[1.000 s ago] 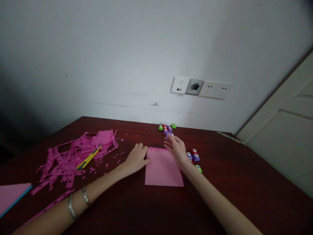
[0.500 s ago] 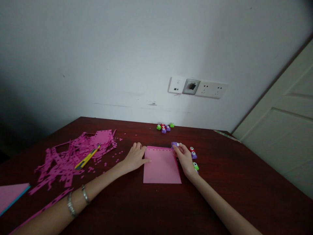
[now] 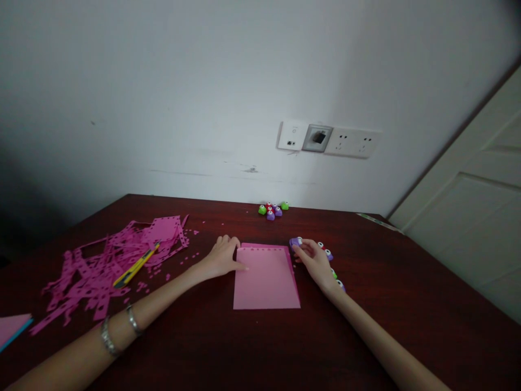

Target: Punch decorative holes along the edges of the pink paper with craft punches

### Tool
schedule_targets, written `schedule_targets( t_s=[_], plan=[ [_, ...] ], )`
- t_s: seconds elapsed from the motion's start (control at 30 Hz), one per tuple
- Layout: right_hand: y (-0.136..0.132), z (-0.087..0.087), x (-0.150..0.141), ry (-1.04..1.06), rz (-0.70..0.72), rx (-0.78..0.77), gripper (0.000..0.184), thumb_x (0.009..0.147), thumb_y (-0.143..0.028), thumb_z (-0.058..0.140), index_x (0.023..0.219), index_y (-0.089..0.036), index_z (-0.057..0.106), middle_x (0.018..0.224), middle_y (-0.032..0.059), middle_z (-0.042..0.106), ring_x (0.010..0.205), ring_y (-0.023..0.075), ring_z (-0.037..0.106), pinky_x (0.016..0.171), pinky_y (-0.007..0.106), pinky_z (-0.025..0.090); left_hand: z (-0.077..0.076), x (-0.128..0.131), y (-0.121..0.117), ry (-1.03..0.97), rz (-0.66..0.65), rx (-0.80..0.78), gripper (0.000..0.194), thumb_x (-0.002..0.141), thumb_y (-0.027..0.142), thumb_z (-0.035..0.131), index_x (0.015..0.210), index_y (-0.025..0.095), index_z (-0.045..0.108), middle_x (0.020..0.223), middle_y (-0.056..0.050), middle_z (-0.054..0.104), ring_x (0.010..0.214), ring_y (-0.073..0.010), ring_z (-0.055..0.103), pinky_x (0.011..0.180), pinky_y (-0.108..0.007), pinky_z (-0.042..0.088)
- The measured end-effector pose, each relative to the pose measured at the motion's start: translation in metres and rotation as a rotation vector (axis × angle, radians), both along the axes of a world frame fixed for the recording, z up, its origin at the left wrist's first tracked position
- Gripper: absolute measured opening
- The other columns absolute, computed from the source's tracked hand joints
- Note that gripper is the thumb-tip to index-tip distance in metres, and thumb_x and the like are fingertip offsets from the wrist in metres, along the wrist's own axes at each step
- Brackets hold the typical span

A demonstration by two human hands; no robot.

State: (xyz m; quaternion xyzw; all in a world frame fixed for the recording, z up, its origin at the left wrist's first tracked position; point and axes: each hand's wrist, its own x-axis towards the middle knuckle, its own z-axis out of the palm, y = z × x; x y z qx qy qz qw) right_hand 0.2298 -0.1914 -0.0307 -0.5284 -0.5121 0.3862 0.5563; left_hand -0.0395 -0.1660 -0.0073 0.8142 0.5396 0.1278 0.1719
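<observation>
Pink paper (image 3: pixel 266 282) lies before me, with a row of small punched holes along its far edge. A second pink sheet (image 3: pixel 262 245) peeks out behind it at the top and right. At the left edge, my left hand (image 3: pixel 223 257) holds the paper, thumb laid across it and fingers curled beside the corner. Off the far right corner, my right hand (image 3: pixel 315 263) grips a small purple craft punch (image 3: pixel 295 242) between thumb and fingers. The punch stands apart from the paper. The fingers partly cover it.
Pink paper scraps (image 3: pixel 109 260) pile up on the left, a yellow utility knife (image 3: pixel 136 266) on top. Colourful craft punches (image 3: pixel 270 210) cluster near the wall; more punches (image 3: pixel 328 253) sit beyond my right hand. A stack of paper (image 3: pixel 14 328) lies near left.
My right hand has drawn the purple punch off the paper's corner, a little to the right. The rear pink sheet shows more along the right side. My left hand stays on the paper.
</observation>
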Motion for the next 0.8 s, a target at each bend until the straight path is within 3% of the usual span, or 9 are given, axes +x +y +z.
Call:
schedule_targets(
  t_s=[0.17, 0.3, 0.4, 0.53, 0.67, 0.8],
  plan=[
    [0.002, -0.003, 0.004, -0.036, 0.081, 0.006, 0.035, 0.064, -0.043, 0.069, 0.085, -0.019, 0.053, 0.072, 0.0005, 0.060, 0.064, 0.0169, 0.060, 0.051, 0.028, 0.053, 0.010, 0.003, 0.008, -0.026, -0.024, -0.112, 0.046, 0.055, 0.046, 0.069, 0.086, 0.017, 0.050, 0.090, -0.006, 0.050, 0.089, -0.0239, 0.046, 0.071, -0.028, 0.037],
    [0.001, 0.001, 0.007, -0.143, 0.128, 0.017, 0.031, 0.067, -0.041, 0.068, 0.084, -0.018, 0.055, 0.070, 0.0012, 0.063, 0.064, 0.0174, 0.062, 0.056, 0.030, 0.054, 0.012, 0.001, 0.015, -0.065, -0.051, -0.126, 0.037, 0.058, 0.044, 0.066, 0.078, 0.016, 0.055, 0.079, -0.003, 0.055, 0.075, -0.0187, 0.051, 0.062, -0.024, 0.035],
    [0.000, 0.004, 0.010, -0.204, 0.110, 0.016, 0.030, 0.066, -0.039, 0.068, 0.084, -0.018, 0.058, 0.072, 0.0028, 0.066, 0.067, 0.0193, 0.064, 0.061, 0.032, 0.055, 0.007, -0.002, 0.020, -0.141, -0.056, -0.177, 0.028, 0.063, 0.041, 0.062, 0.073, 0.015, 0.058, 0.069, -0.001, 0.058, 0.064, -0.0153, 0.053, 0.056, -0.023, 0.035],
    [0.000, 0.007, 0.012, -0.227, 0.067, -0.008, 0.029, 0.063, -0.038, 0.071, 0.081, -0.018, 0.061, 0.075, 0.0043, 0.068, 0.070, 0.0212, 0.065, 0.061, 0.033, 0.057, 0.003, -0.005, 0.023, -0.312, -0.068, -0.257, 0.022, 0.072, 0.034, 0.053, 0.073, 0.014, 0.062, 0.072, -0.003, 0.065, 0.069, -0.0155, 0.058, 0.062, -0.023, 0.040],
    [-0.001, 0.014, 0.013, -0.210, 0.062, -0.064, 0.029, 0.061, -0.037, 0.072, 0.080, -0.017, 0.063, 0.075, 0.0051, 0.068, 0.066, 0.0206, 0.064, 0.053, 0.032, 0.057, 0.006, -0.005, 0.023, -0.464, -0.101, -0.380, 0.021, 0.072, 0.030, 0.053, 0.074, 0.013, 0.064, 0.074, -0.005, 0.068, 0.071, -0.0164, 0.061, 0.066, -0.025, 0.043],
    [-0.001, 0.018, 0.019, -0.270, 0.047, -0.066, 0.027, 0.059, -0.036, 0.073, 0.077, -0.017, 0.064, 0.070, 0.0037, 0.067, 0.059, 0.0187, 0.063, 0.049, 0.030, 0.056, 0.012, -0.005, 0.023, -0.493, -0.082, -0.409, 0.018, 0.070, 0.028, 0.054, 0.073, 0.013, 0.065, 0.069, -0.003, 0.067, 0.064, -0.0144, 0.059, 0.061, -0.024, 0.041]
  ],
)
